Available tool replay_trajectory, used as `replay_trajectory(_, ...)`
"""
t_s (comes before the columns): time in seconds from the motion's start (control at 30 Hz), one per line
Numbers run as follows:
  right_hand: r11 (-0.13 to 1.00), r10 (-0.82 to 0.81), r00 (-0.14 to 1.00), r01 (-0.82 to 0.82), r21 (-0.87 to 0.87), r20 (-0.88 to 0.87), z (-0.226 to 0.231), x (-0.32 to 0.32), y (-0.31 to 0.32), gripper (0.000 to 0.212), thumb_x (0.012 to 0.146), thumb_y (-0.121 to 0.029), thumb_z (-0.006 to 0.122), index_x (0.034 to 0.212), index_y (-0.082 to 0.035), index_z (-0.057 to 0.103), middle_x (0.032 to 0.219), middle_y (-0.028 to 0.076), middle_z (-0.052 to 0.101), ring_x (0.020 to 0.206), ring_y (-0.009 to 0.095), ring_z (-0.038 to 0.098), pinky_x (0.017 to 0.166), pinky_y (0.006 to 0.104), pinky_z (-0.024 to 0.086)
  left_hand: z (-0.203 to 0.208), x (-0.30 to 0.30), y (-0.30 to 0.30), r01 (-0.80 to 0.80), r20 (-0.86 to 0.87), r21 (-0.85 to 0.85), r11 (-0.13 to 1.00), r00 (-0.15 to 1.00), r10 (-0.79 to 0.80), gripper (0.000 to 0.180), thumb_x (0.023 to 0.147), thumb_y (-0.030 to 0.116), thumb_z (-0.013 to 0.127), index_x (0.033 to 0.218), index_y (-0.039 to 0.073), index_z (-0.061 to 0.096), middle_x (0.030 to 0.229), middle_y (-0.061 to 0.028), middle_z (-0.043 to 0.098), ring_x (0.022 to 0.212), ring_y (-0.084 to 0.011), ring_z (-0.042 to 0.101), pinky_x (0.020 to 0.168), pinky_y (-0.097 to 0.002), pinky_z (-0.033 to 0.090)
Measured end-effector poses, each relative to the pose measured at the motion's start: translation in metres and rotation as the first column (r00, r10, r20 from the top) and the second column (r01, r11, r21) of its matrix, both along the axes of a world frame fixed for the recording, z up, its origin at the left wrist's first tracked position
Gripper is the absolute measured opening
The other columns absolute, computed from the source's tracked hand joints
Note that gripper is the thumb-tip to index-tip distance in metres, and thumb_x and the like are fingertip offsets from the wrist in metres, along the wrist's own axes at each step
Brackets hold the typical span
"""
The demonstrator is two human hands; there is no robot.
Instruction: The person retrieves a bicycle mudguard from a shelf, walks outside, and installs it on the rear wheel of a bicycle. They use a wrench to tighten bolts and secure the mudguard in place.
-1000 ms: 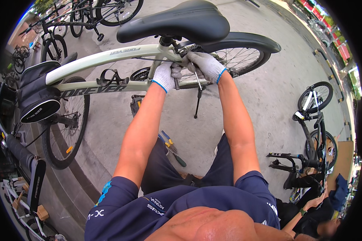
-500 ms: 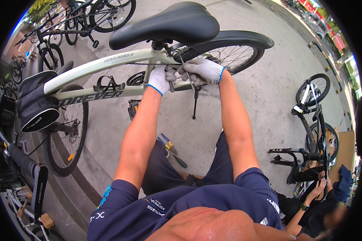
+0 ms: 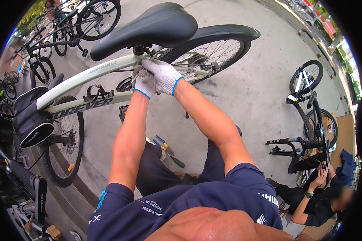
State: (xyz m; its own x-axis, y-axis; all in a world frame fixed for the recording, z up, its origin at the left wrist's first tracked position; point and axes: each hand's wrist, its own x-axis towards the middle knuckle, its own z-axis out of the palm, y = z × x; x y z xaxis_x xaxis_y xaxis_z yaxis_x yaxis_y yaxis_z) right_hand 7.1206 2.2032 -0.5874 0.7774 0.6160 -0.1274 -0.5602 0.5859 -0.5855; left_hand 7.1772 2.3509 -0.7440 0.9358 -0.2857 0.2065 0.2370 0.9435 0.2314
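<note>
Both my hands wear white knit gloves with blue cuffs and meet just below the black saddle [image 3: 149, 30] of a pale green bicycle. My left hand [image 3: 142, 85] is closed beside the seat tube, low against the frame [image 3: 82, 76]. Above and overlapping it, my right hand [image 3: 163, 75] has its fingers curled in toward the seat tube. Whatever the fingers grip is hidden by the gloves. Behind my right hand are the rear wheel [image 3: 225, 54] and its black mudguard [image 3: 229, 30]. A black bottle cage [image 3: 97, 93] sits on the down tube.
Pliers with blue-and-yellow handles [image 3: 161, 141] and a green-handled screwdriver [image 3: 177, 161] lie on the concrete near my legs. At right, another person [image 3: 317, 197] works beside a black-and-white bicycle [image 3: 315, 112]. More bicycles [image 3: 64, 34] stand far left, and steps [image 3: 74, 197] run along the left.
My right hand has moved left, from behind the seat tube onto my left hand. A thin metal rod seen by my right hand earlier is now hidden. The view has shifted slightly.
</note>
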Motion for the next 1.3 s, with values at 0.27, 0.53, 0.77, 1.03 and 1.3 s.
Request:
replay_trajectory(0.27,0.851,0.133,0.948,0.040,-0.523,0.288,0.000,-0.002,-0.048,0.027,0.107,-0.021,0.051,0.116,0.000,0.066,0.095,0.008,0.073,0.071,0.011,0.067,0.059,0.0281,0.059,0.068,-0.053,-0.024,-0.068,-0.352,0.652,0.755,0.855,0.381,0.019,0.112,0.024,0.044,0.103,0.014,0.058,0.070,0.0017,0.055,0.051,-0.0071,0.051,0.038,-0.0243,0.038)
replay_trajectory(0.53,0.248,0.703,0.435,0.593,-0.766,0.563,-0.023,-0.007,-0.095,0.035,0.098,-0.031,0.054,0.100,-0.002,0.074,0.082,0.013,0.078,0.075,0.032,0.076,0.076,0.0470,0.060,0.099,-0.099,-0.047,0.007,-0.228,0.821,0.570,0.921,0.317,0.022,0.104,0.036,0.071,0.105,0.016,0.061,0.069,0.0090,0.041,0.056,-0.0024,0.037,0.045,-0.0200,0.025)
replay_trajectory(0.77,0.457,0.654,0.328,0.547,-0.702,0.681,-0.002,-0.036,-0.094,0.036,0.094,-0.040,0.066,0.098,-0.006,0.077,0.088,0.016,0.078,0.081,0.037,0.074,0.078,0.0471,0.059,0.130,-0.124,-0.059,-0.225,0.116,0.962,0.153,0.846,0.520,0.030,0.107,0.024,0.069,0.123,0.001,0.059,0.079,0.0015,0.057,0.062,-0.0044,0.050,0.049,-0.0227,0.036)
replay_trajectory(1.03,0.745,-0.073,0.857,0.387,-0.543,0.510,0.000,0.001,-0.073,0.041,0.104,-0.027,0.064,0.128,0.006,0.067,0.097,0.010,0.075,0.078,0.014,0.071,0.071,0.0293,0.061,0.281,-0.154,0.006,-0.620,0.507,0.620,0.480,0.784,0.359,0.052,0.097,0.063,0.069,0.094,0.013,0.053,0.072,0.0050,0.039,0.056,-0.0053,0.036,0.045,-0.0218,0.027)
replay_trajectory(1.3,0.883,-0.416,0.856,0.461,-0.091,0.305,-0.025,0.042,-0.012,0.024,0.106,-0.021,0.060,0.093,-0.001,0.061,0.077,0.001,0.054,0.071,0.014,0.053,0.062,0.0327,0.041,0.406,0.001,-0.019,-0.734,0.524,0.498,0.462,0.680,0.514,0.039,0.105,0.043,0.070,0.095,0.008,0.055,0.075,0.0029,0.043,0.058,-0.0087,0.039,0.047,-0.0235,0.030)
